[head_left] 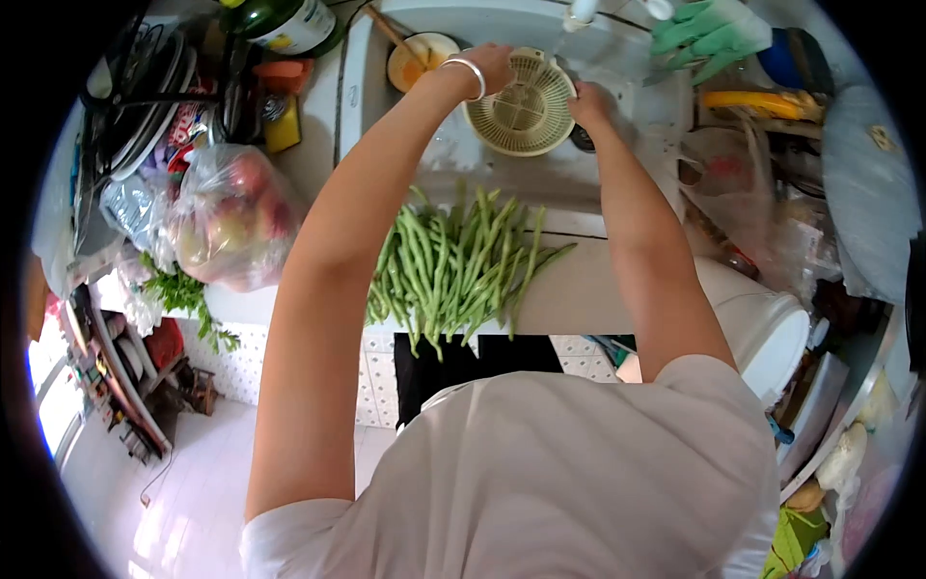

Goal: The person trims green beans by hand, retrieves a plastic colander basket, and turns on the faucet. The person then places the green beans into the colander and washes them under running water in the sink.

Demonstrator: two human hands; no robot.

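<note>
Over the sink (386,145), a pale yellow-green plastic strainer basket (521,111) is tilted below the faucet (582,12), with a thin stream of water at its upper part. My left hand (494,69), with a white bangle at the wrist, is at the basket's upper left; its fingers are too small and blurred to make out. At the right rim is my right hand (590,101), its fingers closed on the edge. A pile of long green beans (453,265) lies on the counter edge between my forearms. No beans show inside the basket.
Left of the beans lies a plastic bag of fruit (236,217). A bowl (407,69) with a wooden-handled utensil sits at the sink's upper left. Green gloves (714,39) lie at the upper right. A white bucket (772,338) stands by my right arm.
</note>
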